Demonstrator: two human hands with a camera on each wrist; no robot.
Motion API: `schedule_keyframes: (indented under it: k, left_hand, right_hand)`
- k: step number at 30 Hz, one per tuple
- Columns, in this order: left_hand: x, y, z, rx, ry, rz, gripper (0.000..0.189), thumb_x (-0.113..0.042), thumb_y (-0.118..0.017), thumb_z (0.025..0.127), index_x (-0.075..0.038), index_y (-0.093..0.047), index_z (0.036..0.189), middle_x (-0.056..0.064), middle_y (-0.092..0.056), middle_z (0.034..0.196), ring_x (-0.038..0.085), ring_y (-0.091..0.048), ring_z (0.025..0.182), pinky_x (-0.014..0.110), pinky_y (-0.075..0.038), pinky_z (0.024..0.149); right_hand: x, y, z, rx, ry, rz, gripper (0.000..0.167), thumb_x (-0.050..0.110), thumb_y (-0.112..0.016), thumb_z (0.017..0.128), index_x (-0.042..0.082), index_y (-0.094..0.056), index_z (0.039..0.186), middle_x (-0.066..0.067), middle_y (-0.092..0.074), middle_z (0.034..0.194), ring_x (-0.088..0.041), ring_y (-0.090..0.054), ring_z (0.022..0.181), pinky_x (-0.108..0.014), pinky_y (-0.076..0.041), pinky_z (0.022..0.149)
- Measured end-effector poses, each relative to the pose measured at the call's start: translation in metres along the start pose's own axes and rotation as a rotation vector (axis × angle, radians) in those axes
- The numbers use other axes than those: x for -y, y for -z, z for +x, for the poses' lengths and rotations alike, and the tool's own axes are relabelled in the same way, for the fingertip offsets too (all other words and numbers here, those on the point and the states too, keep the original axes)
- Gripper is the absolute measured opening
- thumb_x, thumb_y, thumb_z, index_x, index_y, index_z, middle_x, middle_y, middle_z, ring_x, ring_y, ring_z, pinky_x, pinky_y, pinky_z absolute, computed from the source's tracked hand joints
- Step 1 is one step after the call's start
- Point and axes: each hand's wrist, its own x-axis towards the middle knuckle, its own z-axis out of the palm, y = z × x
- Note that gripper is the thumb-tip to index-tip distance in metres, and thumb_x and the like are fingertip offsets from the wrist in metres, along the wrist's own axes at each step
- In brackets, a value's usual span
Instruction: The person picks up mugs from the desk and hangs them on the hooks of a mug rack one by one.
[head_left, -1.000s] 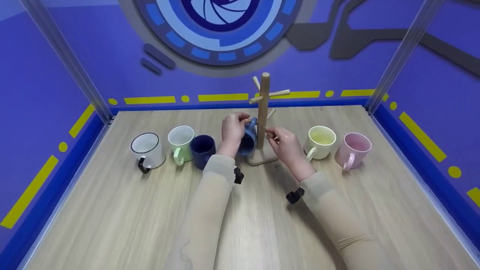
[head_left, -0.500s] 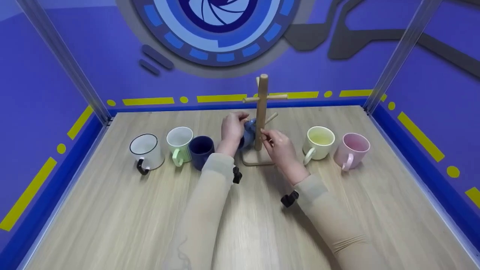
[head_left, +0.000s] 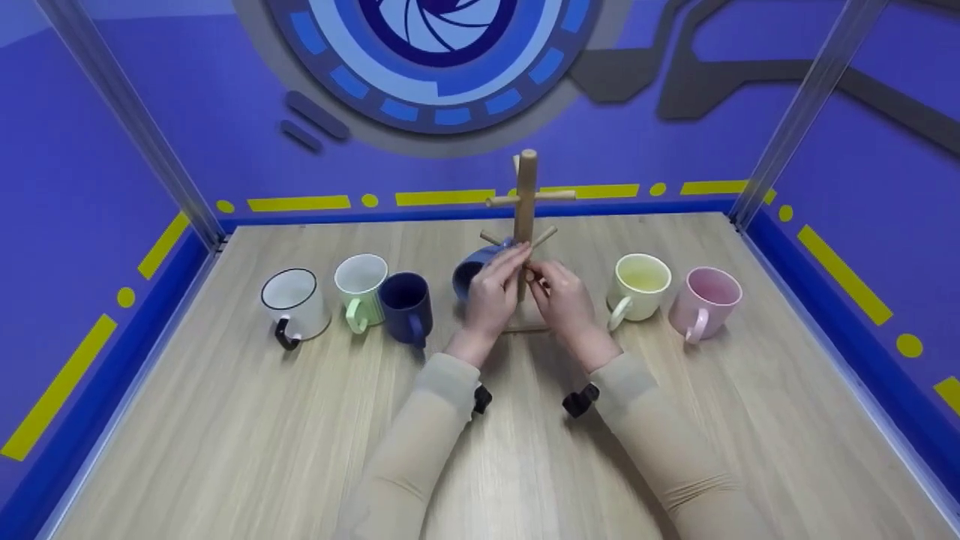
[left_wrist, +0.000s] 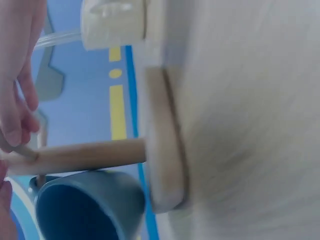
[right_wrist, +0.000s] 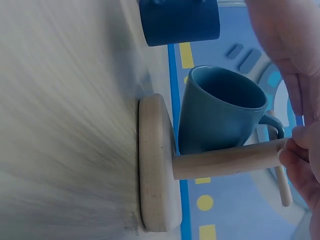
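Observation:
A wooden mug tree (head_left: 526,195) stands mid-table, pegs sticking out from its post. The grey-blue mug (right_wrist: 220,112) hangs tilted on its lower rear-left side, handle over a peg, and no hand grips it. My left hand (head_left: 493,294) reaches in front of this mug, its fairly straight fingers touching the post. On the other side my right hand (head_left: 564,298) pinches a lower peg that points towards me. In the left wrist view the right fingers (left_wrist: 25,120) show around that peg. The hands partly hide the lower post and base (right_wrist: 159,165).
Left of the tree stand a navy mug (head_left: 405,300), a mint green mug (head_left: 363,289) and a white mug (head_left: 296,307) with black rim and handle. A pale yellow mug (head_left: 637,289) and a pink mug (head_left: 705,304) stand right. Printed walls (head_left: 150,75) enclose the table.
My left hand has let go of the grey-blue mug and moved right to the post. The mug tree turned slightly. My right hand shifted a little left and stays at the lower peg.

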Motion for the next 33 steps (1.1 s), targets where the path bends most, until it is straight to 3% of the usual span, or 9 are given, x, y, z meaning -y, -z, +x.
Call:
schedule_keyframes:
  k: [7, 13, 17, 23, 29, 33]
  left_hand:
    - [0.002, -0.009, -0.016, 0.049, 0.105, -0.052, 0.039, 0.016, -0.059, 0.091, 0.001, -0.073, 0.123, 0.013, -0.075, 0.125, 0.025, -0.071, 0.119, 0.032, -0.056, 0.102]
    - [0.002, -0.013, -0.021, 0.048, 0.143, -0.087, 0.029, 0.004, -0.070, 0.093, -0.004, -0.075, 0.122, 0.011, -0.075, 0.126, 0.024, -0.070, 0.122, 0.027, -0.056, 0.102]
    - [0.002, -0.016, -0.020, 0.022, 0.172, -0.113, 0.025, -0.004, -0.073, 0.093, -0.004, -0.076, 0.118, 0.009, -0.076, 0.123, 0.022, -0.071, 0.120, 0.022, -0.056, 0.100]
    - [0.001, -0.020, -0.021, -0.021, 0.186, -0.137, 0.022, -0.005, -0.073, 0.093, -0.004, -0.078, 0.114, 0.009, -0.077, 0.119, 0.023, -0.072, 0.118, 0.023, -0.056, 0.100]
    - [0.001, -0.022, -0.022, -0.037, 0.187, -0.127, 0.021, -0.006, -0.073, 0.093, -0.004, -0.078, 0.114, 0.009, -0.078, 0.119, 0.023, -0.073, 0.117, 0.023, -0.056, 0.099]
    - [0.002, -0.022, -0.021, -0.051, 0.172, -0.112, 0.020, -0.006, -0.074, 0.093, -0.004, -0.079, 0.113, 0.009, -0.078, 0.117, 0.023, -0.073, 0.116, 0.023, -0.057, 0.099]
  right_hand:
    - [-0.004, 0.018, -0.008, 0.096, -0.101, 0.164, 0.028, -0.009, -0.066, 0.093, -0.006, -0.069, 0.121, -0.021, -0.074, 0.109, -0.034, -0.074, 0.098, -0.041, -0.064, 0.079]
    - [-0.012, 0.058, -0.009, 0.152, -0.154, 0.167, 0.033, -0.011, -0.068, 0.090, -0.006, -0.068, 0.123, -0.021, -0.074, 0.116, -0.037, -0.071, 0.105, -0.051, -0.062, 0.081]
    - [-0.023, 0.095, -0.003, 0.288, -0.225, 0.117, 0.044, -0.009, -0.067, 0.091, -0.005, -0.061, 0.134, -0.024, -0.068, 0.129, -0.041, -0.064, 0.118, -0.057, -0.057, 0.094]
    - [-0.050, 0.154, 0.004, 0.587, -0.333, -0.014, 0.065, -0.012, -0.064, 0.087, -0.001, -0.047, 0.149, -0.030, -0.048, 0.150, -0.051, -0.042, 0.141, -0.067, -0.034, 0.117]
    - [-0.076, 0.199, 0.009, 0.739, -0.423, -0.197, 0.068, -0.013, -0.050, 0.084, 0.001, -0.044, 0.151, -0.031, -0.035, 0.158, -0.058, -0.028, 0.145, -0.074, -0.029, 0.115]
    - [-0.096, 0.211, 0.008, 0.834, -0.459, -0.300, 0.074, -0.002, -0.069, 0.083, 0.001, -0.042, 0.152, -0.037, -0.027, 0.160, -0.064, -0.020, 0.143, -0.080, -0.026, 0.112]
